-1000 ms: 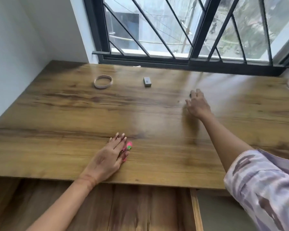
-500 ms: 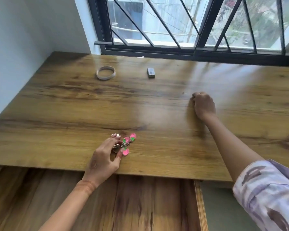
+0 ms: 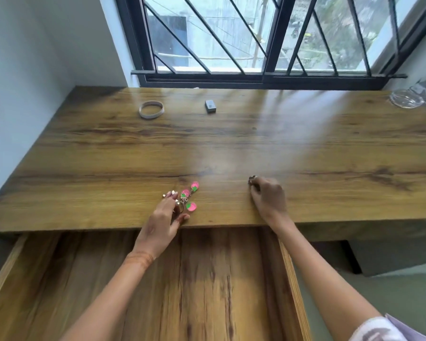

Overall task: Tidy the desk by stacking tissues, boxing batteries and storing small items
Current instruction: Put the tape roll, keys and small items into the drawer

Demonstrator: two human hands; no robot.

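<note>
A keychain with pink and green charms (image 3: 189, 196) lies near the front edge of the wooden desk (image 3: 231, 148). My left hand (image 3: 161, 222) pinches its metal ring, the charms trailing on the wood. To the right, my right hand (image 3: 268, 199) is curled round a small dark object (image 3: 252, 179) that peeks out at the fingertips; what it is I cannot tell. A wide wooden drawer (image 3: 158, 286) stands pulled out below the desk's front edge, under both forearms.
A white band (image 3: 151, 109) and a small grey box (image 3: 210, 105) lie at the back of the desk near the window. A clear glass dish (image 3: 406, 98) sits at the far right corner. A white wall borders the left side.
Both hands have drawn back toward the front edge. The left one closed on the keychain and dragged it nearer; the right fist came back from mid-desk with something small in it.
</note>
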